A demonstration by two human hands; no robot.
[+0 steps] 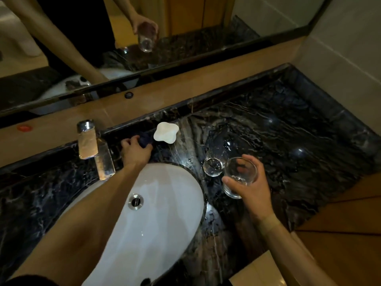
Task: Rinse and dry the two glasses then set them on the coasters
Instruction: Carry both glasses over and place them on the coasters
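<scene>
Drying step: right hand [250, 183] held one glass [240, 177] above counter beside second glass [213, 166], left hand [135, 150] gripped dark cloth [145, 139] by white coaster [166, 134]; next likely wipe held glass

Clear glass [240, 178] tilted, lifted; second glass [213, 166] upright on counter.

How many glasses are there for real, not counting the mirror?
2. One glass is held in the right hand above the dark counter. The other glass stands on the counter just left of it, beside the sink. None seem hidden.
</scene>
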